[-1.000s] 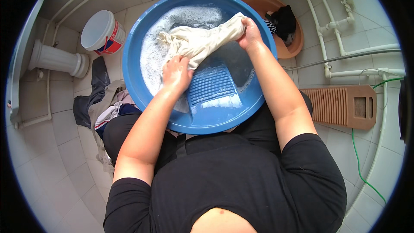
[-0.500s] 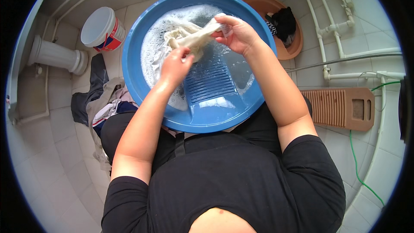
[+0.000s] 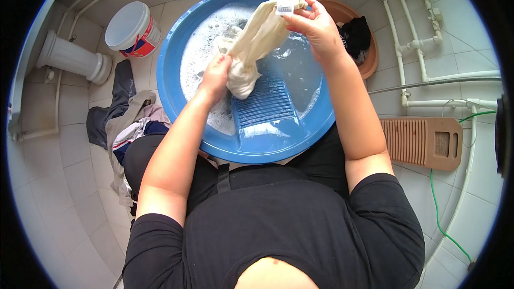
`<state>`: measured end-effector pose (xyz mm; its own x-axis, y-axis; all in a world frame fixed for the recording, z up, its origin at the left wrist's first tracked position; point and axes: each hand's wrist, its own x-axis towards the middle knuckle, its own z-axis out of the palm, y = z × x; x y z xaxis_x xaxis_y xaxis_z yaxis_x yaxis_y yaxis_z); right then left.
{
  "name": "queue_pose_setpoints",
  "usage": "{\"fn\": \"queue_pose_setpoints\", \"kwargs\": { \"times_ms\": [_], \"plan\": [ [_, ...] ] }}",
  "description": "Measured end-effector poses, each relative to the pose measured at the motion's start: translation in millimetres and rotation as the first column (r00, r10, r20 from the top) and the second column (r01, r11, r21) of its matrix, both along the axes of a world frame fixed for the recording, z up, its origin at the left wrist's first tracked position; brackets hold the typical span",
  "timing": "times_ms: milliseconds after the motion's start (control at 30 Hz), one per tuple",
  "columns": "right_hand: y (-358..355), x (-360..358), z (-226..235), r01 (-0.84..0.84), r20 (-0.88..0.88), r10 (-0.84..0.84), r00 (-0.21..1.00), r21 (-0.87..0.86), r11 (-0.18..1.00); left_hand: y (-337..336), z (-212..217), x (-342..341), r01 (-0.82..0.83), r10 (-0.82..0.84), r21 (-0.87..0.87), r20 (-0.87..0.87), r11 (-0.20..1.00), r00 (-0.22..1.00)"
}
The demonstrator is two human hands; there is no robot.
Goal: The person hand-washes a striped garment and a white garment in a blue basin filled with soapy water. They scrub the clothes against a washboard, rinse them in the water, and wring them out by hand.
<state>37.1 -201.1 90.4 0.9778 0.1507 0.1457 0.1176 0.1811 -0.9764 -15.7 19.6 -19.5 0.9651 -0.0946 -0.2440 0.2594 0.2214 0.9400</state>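
Since a moment ago both of my hands have come up and toward the far side of the basin, lifting the cloth higher out of the suds. Now my right hand [image 3: 316,24] pinches the top end of the cream cloth [image 3: 254,48] near its small white tag, up by the far rim of the blue basin [image 3: 176,37], while my left hand [image 3: 217,72] is clenched around the lower, bunched end, which hangs just over the ribbed washboard [image 3: 265,108] moulded into the basin. Between my hands the cloth stretches at a slant, wet and twisted. Soapy water with foam [image 3: 201,48] fills the far and left part of the basin. To my left on the tiled floor [image 3: 64,171] lies a heap of clothes [image 3: 126,123], with a white bucket [image 3: 131,28] beyond it beside a white pedestal [image 3: 72,59]. Behind the basin on my right sits a brown bowl [image 3: 369,61] with a dark garment [image 3: 356,35] in it, and a wooden washboard [image 3: 423,142] lies flat on the floor near white pipes [image 3: 407,48].
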Motion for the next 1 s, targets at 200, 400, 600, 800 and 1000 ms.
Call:
{"fn": "queue_pose_setpoints", "kwargs": {
  "times_ms": [200,400,600,800,1000],
  "plan": [
    [-33,14,-36,0.269,0.089,-0.303,0.949,-0.731,0.627,23,91,-7,0.376,-0.362,-0.045,0.189,0.925,0.913],
    [-52,36,-100,0.102,-0.293,-0.213,0.932,-0.352,0.93,20,31,4,0.002,-0.083,-0.249,-0.318,0.969,0.944],
    [-28,1,-158,-0.2,-0.275,-0.208,0.939,-0.926,0.321,-5,-19,-4,0.016,0.012,0.097,-0.286,0.995,0.958],
    [-38,4,-178,-0.158,-0.165,-0.101,0.981,-0.985,0.07,-10,-5,1,0.193,-0.193,0.335,-0.036,0.922,0.981],
    [60,-28,-104,0.094,0.023,-0.092,0.996,-0.279,0.956,-18,-6,1,-0.162,-0.054,-0.612,-0.318,0.774,0.947]
  ]
}}
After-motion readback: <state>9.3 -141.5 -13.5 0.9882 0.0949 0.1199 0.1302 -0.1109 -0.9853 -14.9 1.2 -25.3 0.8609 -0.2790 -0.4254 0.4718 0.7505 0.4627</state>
